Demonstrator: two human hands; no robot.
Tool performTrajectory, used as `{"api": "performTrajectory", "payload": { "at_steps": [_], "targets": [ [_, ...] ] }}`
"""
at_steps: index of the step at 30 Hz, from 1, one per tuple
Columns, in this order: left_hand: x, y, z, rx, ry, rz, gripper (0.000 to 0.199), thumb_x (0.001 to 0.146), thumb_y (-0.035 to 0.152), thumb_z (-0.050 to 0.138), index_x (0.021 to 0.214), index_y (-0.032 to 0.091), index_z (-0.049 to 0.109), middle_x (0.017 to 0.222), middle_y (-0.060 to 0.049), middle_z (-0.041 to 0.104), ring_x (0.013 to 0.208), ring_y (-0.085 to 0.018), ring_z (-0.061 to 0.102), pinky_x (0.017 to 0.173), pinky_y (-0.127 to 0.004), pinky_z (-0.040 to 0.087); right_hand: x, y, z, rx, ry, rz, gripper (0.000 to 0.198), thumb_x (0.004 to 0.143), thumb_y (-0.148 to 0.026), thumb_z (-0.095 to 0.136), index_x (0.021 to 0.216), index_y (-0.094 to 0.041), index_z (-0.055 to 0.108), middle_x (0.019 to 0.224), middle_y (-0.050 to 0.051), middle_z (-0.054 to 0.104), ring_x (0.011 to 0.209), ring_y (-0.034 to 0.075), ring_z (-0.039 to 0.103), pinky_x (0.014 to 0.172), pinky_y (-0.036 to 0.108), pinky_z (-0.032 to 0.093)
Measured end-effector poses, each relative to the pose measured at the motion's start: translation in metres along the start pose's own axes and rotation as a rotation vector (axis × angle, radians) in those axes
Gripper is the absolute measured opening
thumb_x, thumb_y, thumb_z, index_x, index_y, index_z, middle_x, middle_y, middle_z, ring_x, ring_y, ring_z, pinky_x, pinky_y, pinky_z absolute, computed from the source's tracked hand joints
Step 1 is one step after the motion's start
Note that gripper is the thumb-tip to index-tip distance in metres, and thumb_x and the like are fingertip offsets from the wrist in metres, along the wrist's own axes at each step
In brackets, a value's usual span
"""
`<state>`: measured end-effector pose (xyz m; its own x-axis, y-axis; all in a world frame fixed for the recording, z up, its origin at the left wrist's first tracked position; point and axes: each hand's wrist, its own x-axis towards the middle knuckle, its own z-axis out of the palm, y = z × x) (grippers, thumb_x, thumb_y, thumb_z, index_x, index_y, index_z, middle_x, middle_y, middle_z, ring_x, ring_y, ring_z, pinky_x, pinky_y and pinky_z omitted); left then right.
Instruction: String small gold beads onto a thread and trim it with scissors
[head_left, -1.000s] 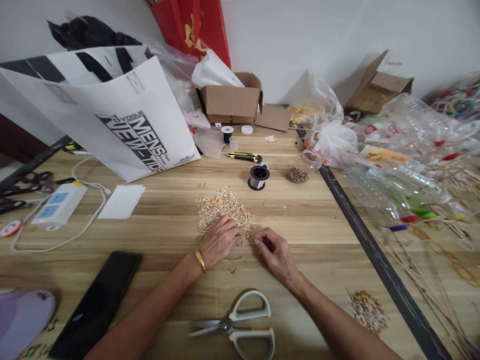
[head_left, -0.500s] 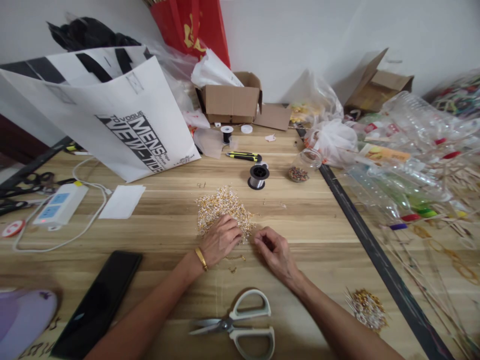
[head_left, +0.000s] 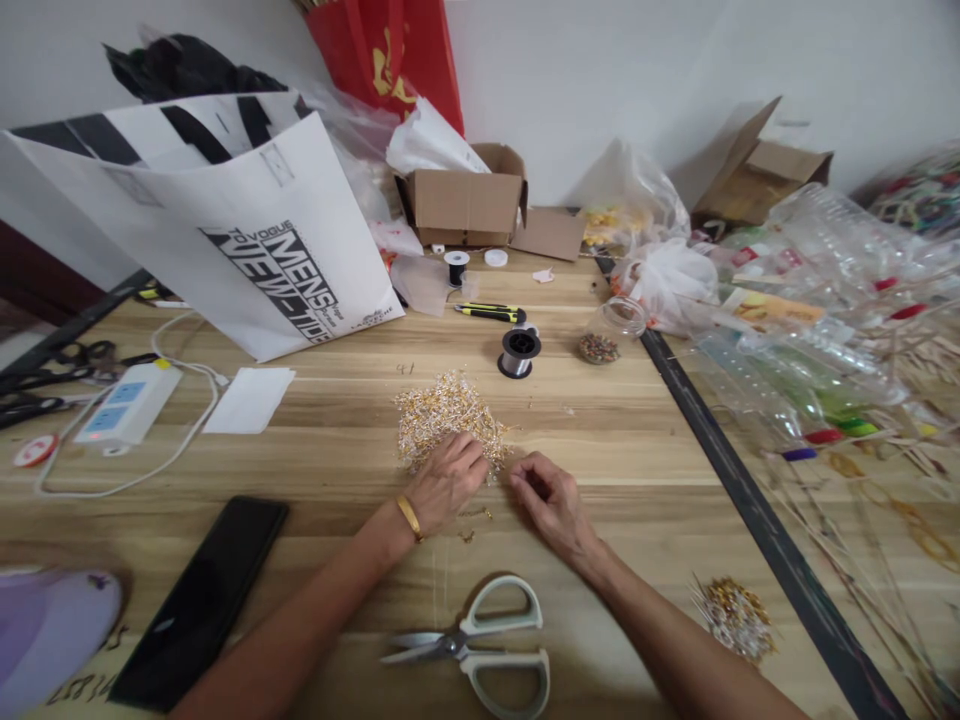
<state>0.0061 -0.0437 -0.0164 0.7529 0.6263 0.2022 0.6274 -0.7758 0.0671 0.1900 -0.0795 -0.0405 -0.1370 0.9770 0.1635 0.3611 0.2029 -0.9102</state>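
A heap of tiny gold and silver beads or findings (head_left: 442, 405) lies mid-table. My left hand (head_left: 450, 475), with a gold bracelet on its wrist, rests at the near right edge of this heap, fingers bent together and pointing down. Just right of the heap, my right hand (head_left: 551, 500) is curled, thumb and forefinger pressed together. Whatever either set of fingertips holds is hidden or too small to name. A short piece of gold chain (head_left: 476, 514) lies between the hands, with a small gold bit (head_left: 466, 537) below. White-handled scissors (head_left: 469, 645) lie nearer me, blades parted.
A wire spool (head_left: 519, 353), a utility knife (head_left: 490, 313) and a jar of beads (head_left: 600, 345) stand or lie beyond the heap. At left are a phone (head_left: 202, 600) and power strip (head_left: 127, 405). A second gold-and-silver pile (head_left: 733, 618) lies right of my right forearm.
The whole view has shifted very slightly. My left hand's fingers have moved a touch at the heap's edge; my right hand keeps its curled pose.
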Motion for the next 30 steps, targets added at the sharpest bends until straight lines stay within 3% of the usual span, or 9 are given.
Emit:
{"api": "performTrajectory", "payload": {
  "at_steps": [7,12,16,21,30],
  "targets": [
    [0.0023,0.0025,-0.0053,0.011,-0.046,-0.004,0.02,0.089,0.011,0.04,0.074,0.014,0.054,0.081,-0.008,0.052,0.084,-0.021,0.044,0.075,-0.035,0.041,-0.0001,-0.0009,0.0003,-0.001,-0.006,0.005,0.013,0.084,-0.023,0.052,0.074,-0.016,0.056,0.064,-0.001,0.05,0.055,0.011,0.043,0.05,0.022,0.033],
    [0.0008,0.0011,-0.0042,-0.027,-0.011,-0.007,0.02,0.089,0.013,0.039,0.076,0.014,0.054,0.081,-0.007,0.053,0.085,-0.021,0.045,0.078,-0.037,0.041,0.0001,0.0002,0.0007,0.0,-0.005,0.002,0.013,0.084,-0.024,0.052,0.074,-0.016,0.056,0.063,-0.001,0.05,0.055,0.011,0.043,0.049,0.022,0.033],
    [0.001,0.0008,-0.0044,-0.199,0.123,-0.081,0.017,0.088,0.017,0.045,0.076,0.015,0.057,0.078,-0.006,0.057,0.086,-0.02,0.048,0.079,-0.035,0.043,-0.0001,0.0002,0.0002,-0.002,-0.005,-0.007,0.013,0.084,-0.024,0.052,0.074,-0.017,0.056,0.064,-0.001,0.051,0.055,0.011,0.044,0.05,0.022,0.034],
    [0.0026,0.0018,-0.0087,-0.503,0.273,-0.178,0.011,0.079,0.011,0.054,0.07,0.016,0.059,0.069,-0.003,0.061,0.074,-0.015,0.053,0.073,-0.029,0.045,-0.0006,-0.0007,-0.0006,0.004,-0.018,-0.013,0.013,0.084,-0.026,0.052,0.075,-0.017,0.056,0.063,-0.001,0.05,0.054,0.011,0.044,0.049,0.022,0.034],
    [-0.0017,-0.0006,-0.0095,-0.918,0.217,-0.443,0.005,0.071,0.015,0.06,0.067,0.014,0.062,0.068,-0.002,0.066,0.066,-0.013,0.059,0.067,-0.025,0.047,-0.0008,-0.002,-0.0001,0.019,-0.019,-0.033,0.012,0.083,-0.025,0.053,0.075,-0.017,0.056,0.064,0.0,0.052,0.055,0.011,0.044,0.049,0.022,0.034]
  ]
}}
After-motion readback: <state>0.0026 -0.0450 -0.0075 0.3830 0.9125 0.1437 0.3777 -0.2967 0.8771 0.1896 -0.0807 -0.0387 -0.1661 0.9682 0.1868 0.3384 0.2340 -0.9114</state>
